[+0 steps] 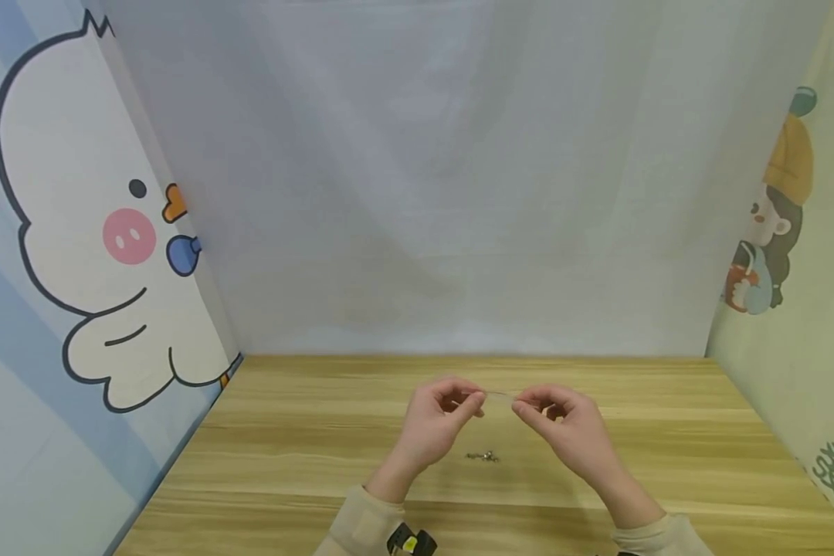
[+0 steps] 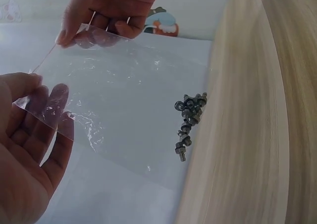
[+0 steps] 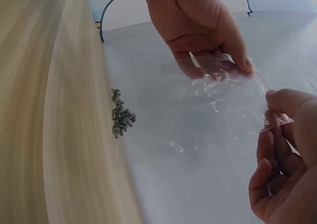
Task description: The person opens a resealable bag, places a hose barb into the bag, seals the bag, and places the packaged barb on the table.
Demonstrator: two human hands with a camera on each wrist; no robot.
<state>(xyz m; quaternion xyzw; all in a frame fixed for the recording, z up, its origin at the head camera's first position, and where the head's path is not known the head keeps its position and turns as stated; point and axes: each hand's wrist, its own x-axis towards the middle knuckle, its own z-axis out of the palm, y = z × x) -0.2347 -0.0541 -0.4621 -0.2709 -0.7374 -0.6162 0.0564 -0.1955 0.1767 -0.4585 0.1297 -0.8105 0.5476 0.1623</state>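
A clear plastic bag [image 2: 121, 92] with a thin red line along its top edge hangs between the two hands. My left hand [image 1: 434, 425] pinches one end of that edge between thumb and fingers. The other end is pinched the same way by my right hand [image 1: 570, 428]. Low in the bag, away from the hands, several small metal fittings [image 3: 121, 116] lie bunched together; the head view shows these fittings [image 1: 485, 456] between the wrists. In that view the bag's film is nearly invisible and only its top edge shows as a thin line.
A wood-grain table [image 1: 285, 448] spreads beneath the hands. Behind it hangs a pale grey sheet [image 1: 431, 193]. Cartoon-printed panels stand at the left [image 1: 55, 193] and right [image 1: 792, 371]. A dark strapped device [image 1: 410, 540] sits at the left sleeve.
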